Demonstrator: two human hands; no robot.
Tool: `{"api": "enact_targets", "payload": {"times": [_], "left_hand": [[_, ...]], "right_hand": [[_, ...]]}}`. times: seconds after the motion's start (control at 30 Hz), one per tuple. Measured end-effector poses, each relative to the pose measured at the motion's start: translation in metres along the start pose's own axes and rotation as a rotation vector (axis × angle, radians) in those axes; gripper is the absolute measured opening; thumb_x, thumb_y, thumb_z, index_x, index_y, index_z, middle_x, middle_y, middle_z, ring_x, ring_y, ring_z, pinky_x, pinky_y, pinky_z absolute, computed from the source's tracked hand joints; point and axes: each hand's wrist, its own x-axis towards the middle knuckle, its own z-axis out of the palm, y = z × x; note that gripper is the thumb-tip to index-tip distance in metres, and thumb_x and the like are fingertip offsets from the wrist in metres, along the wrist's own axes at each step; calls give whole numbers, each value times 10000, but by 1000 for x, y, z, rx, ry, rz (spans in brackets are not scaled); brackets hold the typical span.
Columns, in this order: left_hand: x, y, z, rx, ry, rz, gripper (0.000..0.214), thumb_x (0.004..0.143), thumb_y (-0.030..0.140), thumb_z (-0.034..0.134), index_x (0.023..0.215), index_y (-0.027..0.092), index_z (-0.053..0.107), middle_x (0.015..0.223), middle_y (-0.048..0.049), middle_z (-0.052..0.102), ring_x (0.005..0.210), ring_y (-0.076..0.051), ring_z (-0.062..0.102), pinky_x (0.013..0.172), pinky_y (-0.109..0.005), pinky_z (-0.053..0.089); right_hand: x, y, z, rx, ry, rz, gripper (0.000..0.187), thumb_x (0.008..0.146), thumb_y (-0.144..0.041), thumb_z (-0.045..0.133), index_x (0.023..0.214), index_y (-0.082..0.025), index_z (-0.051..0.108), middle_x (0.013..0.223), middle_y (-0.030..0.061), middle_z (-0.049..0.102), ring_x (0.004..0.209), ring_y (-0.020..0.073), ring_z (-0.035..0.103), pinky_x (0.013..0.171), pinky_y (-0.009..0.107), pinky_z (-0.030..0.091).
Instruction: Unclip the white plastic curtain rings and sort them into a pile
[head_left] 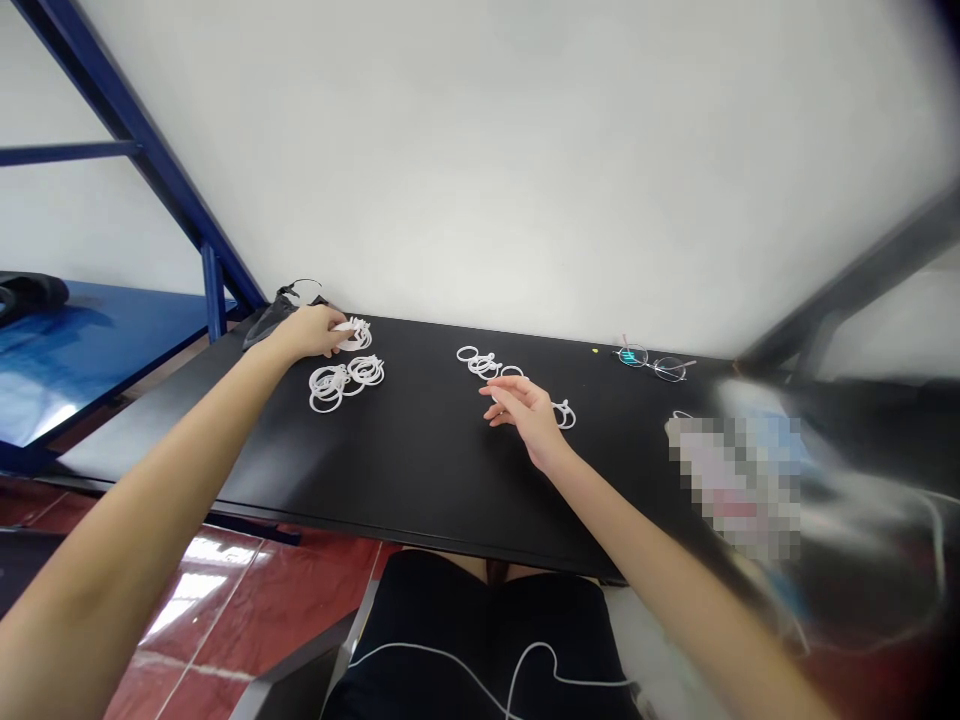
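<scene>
My left hand [319, 331] reaches to the back left of the black table, its thumb and fingers closed on the edge of a bunch of white plastic rings [360, 334]. Just in front of it lie two more bunches of white rings [328, 388], partly overlapping. Near the middle, my right hand [521, 402] hovers palm down with its fingers loosely bent and apart. Behind its fingers is a small group of white rings [484, 365]. A few other rings [564, 414] show to the right of that hand, partly covered by it.
Eyeglasses [651, 362] lie at the back right near the wall. A blurred clear plastic bag [862, 530] covers the right end of the table [420, 460]. A black bag [271, 318] sits behind my left hand. Blue metal framing [165, 170] stands at left. A white cable [442, 655] crosses my lap.
</scene>
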Motion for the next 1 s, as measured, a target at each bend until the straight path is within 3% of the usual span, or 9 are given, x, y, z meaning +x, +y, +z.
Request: {"api": "enact_targets", "payload": {"times": [0.17, 0.33, 0.5, 0.6, 0.67, 0.77, 0.87, 1.0], "left_hand": [[7, -25, 16, 21, -23, -148, 351, 790, 498, 607, 740, 159, 683, 535, 10, 630, 541, -145, 564, 581, -220, 354], [6, -27, 20, 66, -73, -66, 347, 653, 541, 648, 696, 203, 716, 628, -44, 671, 624, -218, 601, 578, -254, 360], [3, -16, 4, 100, -134, -13, 407, 614, 567, 682, 786, 204, 748, 723, -69, 711, 689, -246, 628, 616, -261, 390], [7, 4, 3, 152, -75, 76, 416, 677, 562, 650, 849, 196, 749, 751, -77, 716, 684, -242, 628, 635, -269, 400], [12, 25, 13, 161, -39, 176, 412, 755, 537, 589, 922, 192, 742, 790, -80, 722, 707, -241, 635, 666, -277, 419], [22, 64, 44, 106, -60, 291, 406, 803, 479, 560, 1027, 180, 719, 876, -88, 729, 771, -245, 653, 724, -289, 455], [34, 99, 82, 46, -6, 395, 370, 814, 420, 568, 1034, 159, 712, 1057, -126, 706, 962, -267, 647, 848, -301, 468], [49, 129, 121, -48, 101, 274, 317, 812, 390, 578, 980, 153, 706, 1026, -132, 697, 957, -265, 643, 854, -321, 482]], "right_hand": [[2, 1, -1, -2, 24, -4, 253, 712, -364, 738, 879, -184, 674, 901, 38, 732, 589, 94, 638, 552, 221, 531], [5, -1, -4, 8, 55, -17, 229, 701, -356, 739, 843, -188, 678, 879, 34, 736, 581, 99, 634, 544, 223, 529], [8, 0, -7, 30, 89, -40, 217, 699, -348, 739, 836, -187, 687, 863, 34, 736, 574, 99, 628, 534, 223, 530], [13, 0, -12, 39, 132, -69, 225, 690, -349, 745, 829, -183, 683, 845, 39, 736, 560, 100, 621, 531, 230, 533], [19, 1, -18, 21, 176, -108, 224, 693, -350, 738, 825, -181, 675, 846, 44, 735, 565, 105, 622, 531, 237, 533], [28, 3, -30, -80, 243, -223, 214, 703, -343, 717, 833, -183, 661, 847, 50, 725, 614, 132, 641, 537, 252, 528], [36, 6, -43, -308, 315, -395, 178, 737, -335, 679, 828, -183, 661, 815, 52, 700, 682, 163, 646, 605, 290, 538], [39, 11, -50, -546, 339, -547, 132, 791, -301, 605, 831, -188, 661, 814, 57, 694, 692, 175, 634, 662, 327, 543]]}}
